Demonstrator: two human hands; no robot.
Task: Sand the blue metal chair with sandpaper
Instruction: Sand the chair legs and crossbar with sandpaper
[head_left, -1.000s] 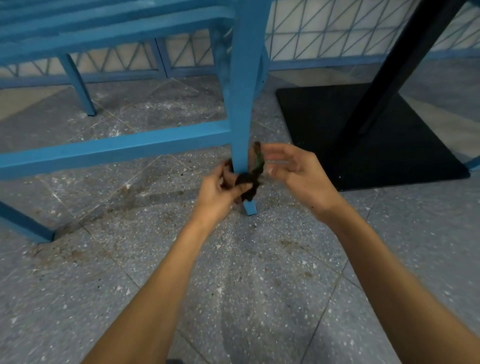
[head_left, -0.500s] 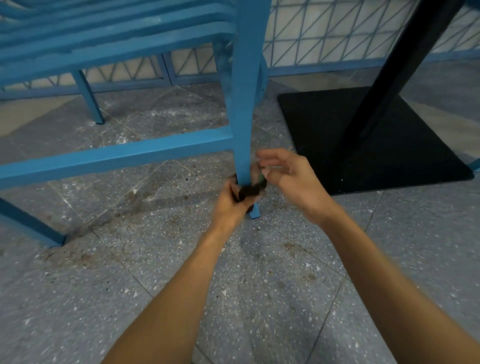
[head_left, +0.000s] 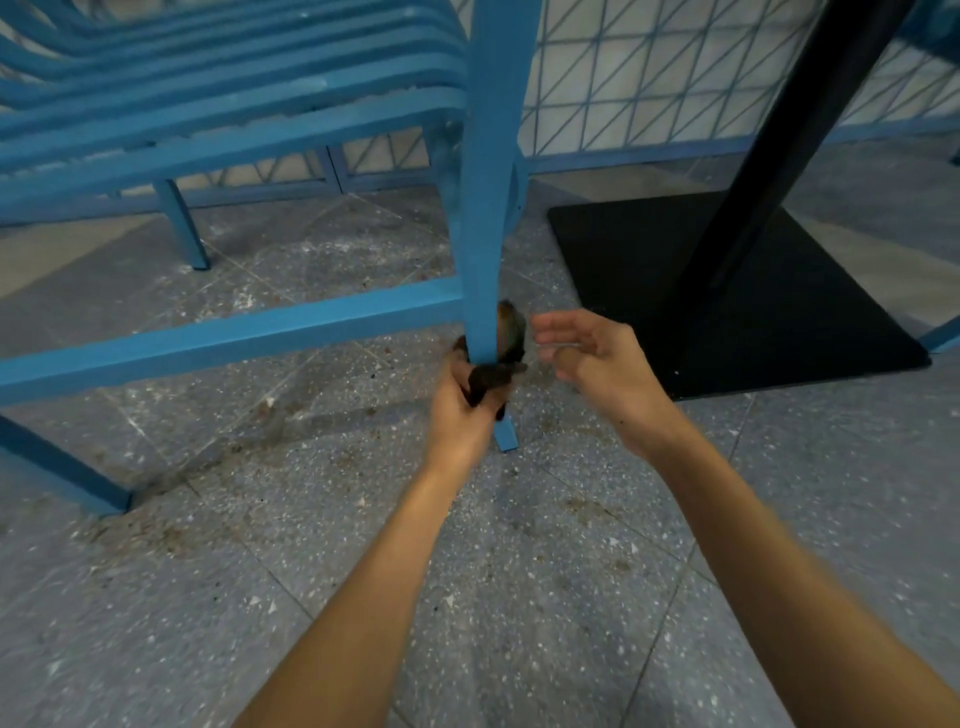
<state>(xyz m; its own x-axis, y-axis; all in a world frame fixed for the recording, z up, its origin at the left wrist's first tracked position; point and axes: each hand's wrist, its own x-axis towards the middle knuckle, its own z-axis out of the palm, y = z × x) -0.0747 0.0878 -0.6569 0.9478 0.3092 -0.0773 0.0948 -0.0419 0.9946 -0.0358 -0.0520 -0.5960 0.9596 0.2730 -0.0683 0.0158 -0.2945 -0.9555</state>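
Note:
The blue metal chair (head_left: 488, 208) stands over the grey floor, its front leg running down the middle of the view to a foot near my hands. A dark sheet of sandpaper (head_left: 506, 343) is wrapped round the lower part of that leg. My left hand (head_left: 462, 400) grips the sandpaper's lower ends just in front of the leg. My right hand (head_left: 587, 358) hovers just right of the leg with fingers spread, apart from the paper and holding nothing.
A black square base plate (head_left: 675, 291) with a slanted black post (head_left: 779, 130) sits right of the leg. A blue crossbar (head_left: 234, 338) runs left from the leg. Blue mesh fencing (head_left: 649, 78) lines the back. The speckled floor shows rusty dust.
My right hand has let go of the sandpaper and drawn away to the right, fingers spread. My left hand keeps its grip at the leg. The view has tilted up slightly.

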